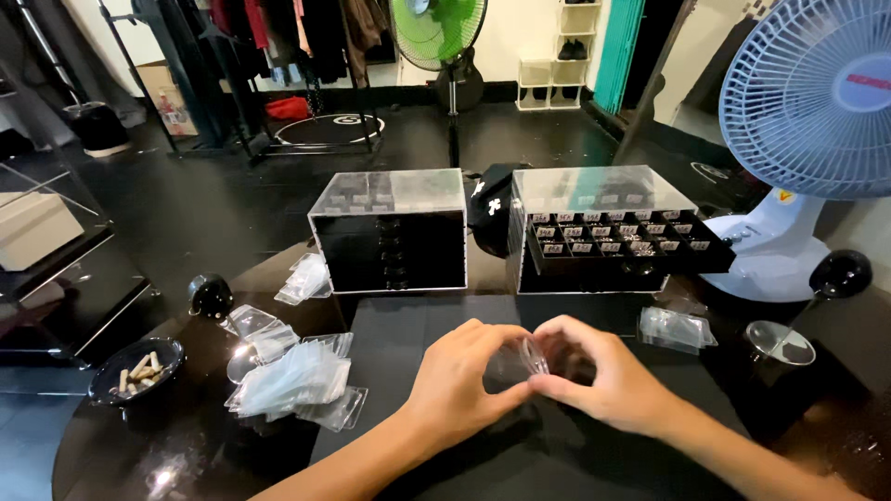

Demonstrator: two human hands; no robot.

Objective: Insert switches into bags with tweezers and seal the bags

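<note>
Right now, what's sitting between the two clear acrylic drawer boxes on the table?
In the head view, a black bag-like item sits in the gap between the left drawer box and the right drawer box, toward the back.

Both forearms angled inward, left hand [461,378] & right hand [601,373] meeting at centre, fingers [548,382] pinched together (knuckles up)

Left hand [461,380] and right hand [603,376] pinching small clear bag [522,360], black table [445,325]
</note>
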